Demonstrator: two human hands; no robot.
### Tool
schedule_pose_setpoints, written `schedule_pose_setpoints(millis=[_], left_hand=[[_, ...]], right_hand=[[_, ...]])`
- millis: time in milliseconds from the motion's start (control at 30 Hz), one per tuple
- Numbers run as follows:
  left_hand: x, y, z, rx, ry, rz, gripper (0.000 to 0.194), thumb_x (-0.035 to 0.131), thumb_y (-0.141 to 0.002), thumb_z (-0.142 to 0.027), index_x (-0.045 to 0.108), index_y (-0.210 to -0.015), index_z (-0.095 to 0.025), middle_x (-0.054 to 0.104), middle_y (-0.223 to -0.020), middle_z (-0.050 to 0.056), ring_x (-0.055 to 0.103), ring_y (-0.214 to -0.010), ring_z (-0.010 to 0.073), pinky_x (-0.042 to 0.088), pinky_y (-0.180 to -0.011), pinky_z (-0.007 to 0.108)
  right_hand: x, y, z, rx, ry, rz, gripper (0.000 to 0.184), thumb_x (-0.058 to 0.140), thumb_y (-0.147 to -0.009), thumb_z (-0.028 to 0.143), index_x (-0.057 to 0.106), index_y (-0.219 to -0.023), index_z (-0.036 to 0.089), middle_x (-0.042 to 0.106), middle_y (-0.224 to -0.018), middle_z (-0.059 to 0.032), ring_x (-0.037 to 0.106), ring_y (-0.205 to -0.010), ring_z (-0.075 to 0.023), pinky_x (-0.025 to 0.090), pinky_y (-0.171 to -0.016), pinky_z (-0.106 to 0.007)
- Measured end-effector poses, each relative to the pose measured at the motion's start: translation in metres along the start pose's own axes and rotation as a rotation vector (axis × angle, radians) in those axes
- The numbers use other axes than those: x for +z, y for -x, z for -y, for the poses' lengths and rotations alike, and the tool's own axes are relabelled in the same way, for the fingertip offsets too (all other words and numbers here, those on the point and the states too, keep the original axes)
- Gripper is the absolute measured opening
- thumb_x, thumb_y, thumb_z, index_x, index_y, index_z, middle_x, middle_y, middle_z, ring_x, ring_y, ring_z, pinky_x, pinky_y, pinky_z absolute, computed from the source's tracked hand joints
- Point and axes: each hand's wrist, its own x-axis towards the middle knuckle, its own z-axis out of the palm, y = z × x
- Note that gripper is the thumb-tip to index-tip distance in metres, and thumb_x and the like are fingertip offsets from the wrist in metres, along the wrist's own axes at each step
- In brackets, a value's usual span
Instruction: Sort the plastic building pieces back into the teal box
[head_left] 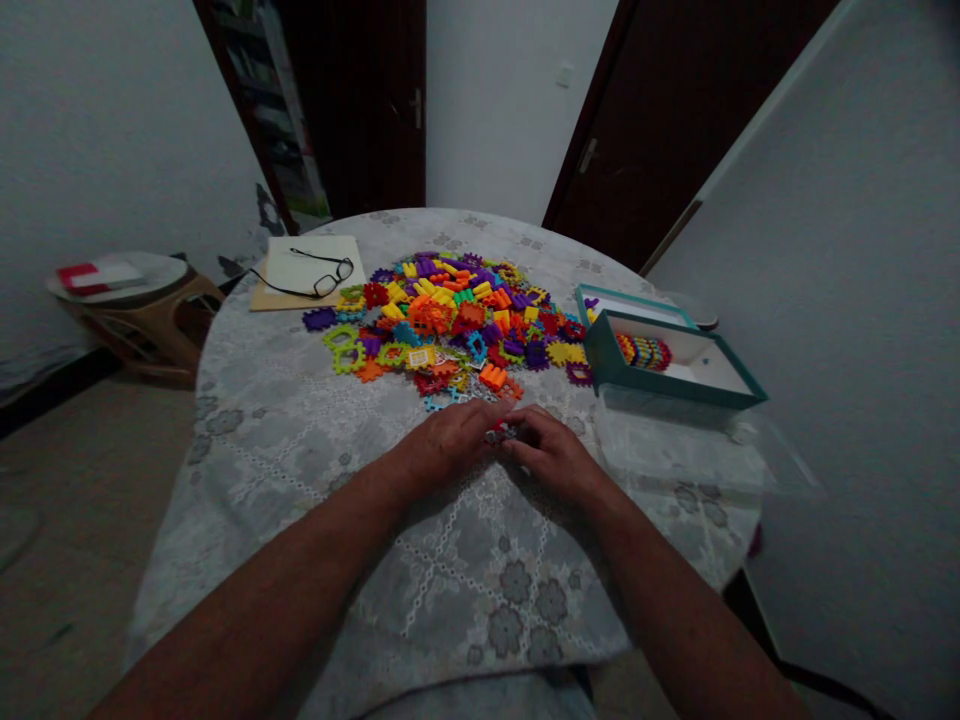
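The person's two hands come together over the near middle of the table [442, 565], just in front of the pile of toy pieces [469, 318]. Between them is a small red piece [496, 428] with some grey or white on it, partly covered by the fingers. The right hand [551, 445] pinches it between thumb and fingertips. The left hand [461, 432] lies against its other side, its fingers bent and mostly hidden, so whether they are clamped on the piece cannot be told.

The pile mixes notched squares and short tubes in orange, yellow, purple, green, red and blue. To its right stands an open green box [664, 388] holding a row of coloured beads [643, 352], with a clear plastic tray [667, 445] just in front. At the far left of the table, black glasses [326, 287] rest on white paper [319, 256], above a tan board [281, 301].
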Motion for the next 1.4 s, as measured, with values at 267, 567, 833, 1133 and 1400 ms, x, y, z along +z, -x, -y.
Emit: schedule_pose_setpoints(millis=[267,567,833,1133,1400], left_hand=[[-0.021,0.001,0.001,-0.045,0.026,0.06,0.044,0.063,-0.105,-0.016,0.062,-0.147,-0.03,0.074,-0.131,0.008,0.073,-0.118,0.0225,0.061,-0.1,0.038],[-0.075,0.016,-0.002,-0.469,-0.205,0.308,0.042,0.086,-0.091,-0.031,0.071,-0.13,-0.027,0.076,-0.131,0.009,0.07,-0.122,0.0311,0.056,-0.101,0.042],[-0.074,0.018,-0.012,-0.491,-0.213,0.353,0.027,0.085,-0.087,-0.03,0.072,-0.111,-0.025,0.075,-0.112,0.007,0.069,-0.103,0.0276,0.051,-0.084,0.035],[-0.057,0.016,-0.008,-0.41,-0.026,0.188,0.023,0.068,-0.096,-0.013,0.067,-0.115,-0.025,0.071,-0.115,0.006,0.067,-0.105,0.0218,0.054,-0.093,0.033],[-0.025,0.001,-0.016,-0.46,0.108,0.02,0.026,0.067,-0.098,-0.016,0.072,-0.121,-0.025,0.08,-0.112,0.005,0.074,-0.104,0.0231,0.058,-0.098,0.038]], right_hand=[[0.001,0.003,0.003,0.092,-0.039,0.034,0.014,0.069,-0.097,0.033,0.075,-0.106,0.024,0.072,-0.09,0.0002,0.062,-0.08,-0.018,0.047,-0.074,-0.031],[-0.002,0.001,0.007,-0.038,0.239,-0.019,0.017,0.069,-0.1,0.029,0.077,-0.114,0.023,0.076,-0.1,-0.0059,0.067,-0.089,-0.0212,0.048,-0.082,-0.034],[0.0,0.002,0.005,-0.09,0.326,0.029,0.013,0.069,-0.103,0.028,0.078,-0.112,0.024,0.076,-0.097,-0.0051,0.067,-0.087,-0.0218,0.048,-0.08,-0.034],[0.005,0.004,0.009,-0.22,0.313,0.097,0.011,0.068,-0.107,0.027,0.075,-0.116,0.024,0.074,-0.105,-0.0063,0.068,-0.093,-0.0212,0.05,-0.083,-0.033],[0.027,0.0,0.011,-0.282,0.352,0.086,0.013,0.066,-0.107,0.024,0.074,-0.118,0.025,0.073,-0.109,-0.0088,0.069,-0.099,-0.0243,0.054,-0.086,-0.035]])
